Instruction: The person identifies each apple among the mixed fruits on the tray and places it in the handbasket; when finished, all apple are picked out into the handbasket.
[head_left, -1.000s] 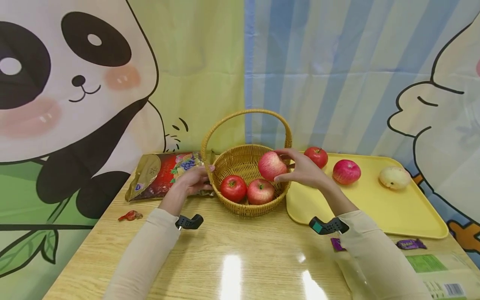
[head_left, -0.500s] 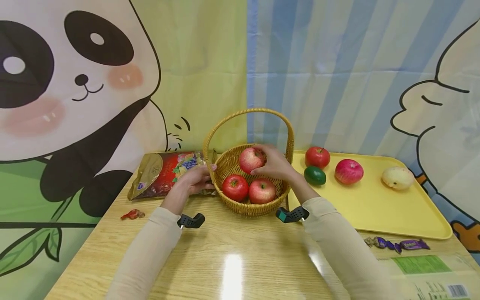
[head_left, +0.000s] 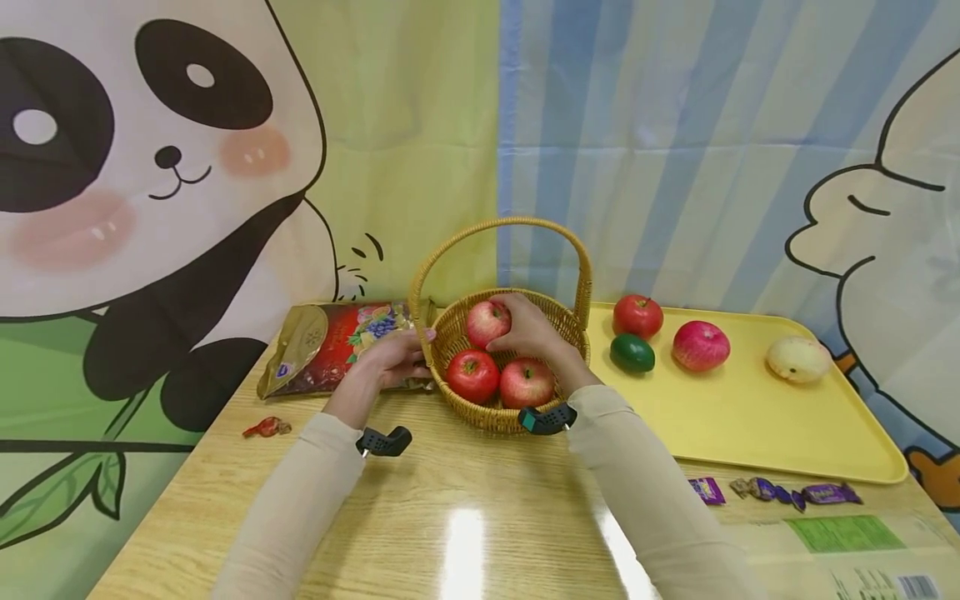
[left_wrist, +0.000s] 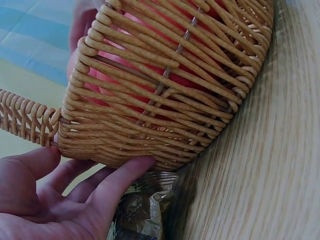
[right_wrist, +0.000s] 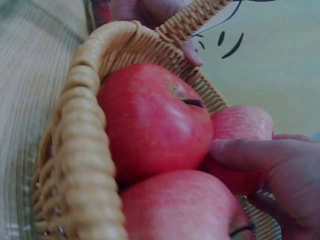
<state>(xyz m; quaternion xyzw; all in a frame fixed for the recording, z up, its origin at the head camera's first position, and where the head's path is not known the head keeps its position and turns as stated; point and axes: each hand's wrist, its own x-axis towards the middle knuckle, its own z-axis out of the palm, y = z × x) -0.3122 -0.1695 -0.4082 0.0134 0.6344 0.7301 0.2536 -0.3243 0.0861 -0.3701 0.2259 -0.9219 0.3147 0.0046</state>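
Note:
A wicker basket (head_left: 480, 419) with a tall arched handle stands on the table. My left hand (head_left: 393, 357) grips its left side, thumb hooked over the rim by the handle's foot and fingers against the outer weave in the left wrist view. Inside the basket, my right hand (head_left: 528, 329) holds a pink-red apple (head_left: 486, 324) between thumb and fingers, toward the back left. Two more apples lie in front of it: a deep red apple (head_left: 472, 377) on the left and a paler red apple (head_left: 527, 383) on the right. In the right wrist view, the thumb tip is right at the deep red apple (right_wrist: 152, 120).
A yellow tray (head_left: 765, 425) at right bears a red apple (head_left: 637, 317), a dark green fruit (head_left: 632, 353), a pink apple (head_left: 701, 346) and a pale yellow fruit (head_left: 798, 359). Behind my left hand lies a red-gold bag (head_left: 341, 342). Wrapped candies (head_left: 828, 493) lie before the tray.
My right hand has carried the apple leftward from over the basket's right side and down into its back left. The green fruit on the tray has come into view. My left hand keeps its place.

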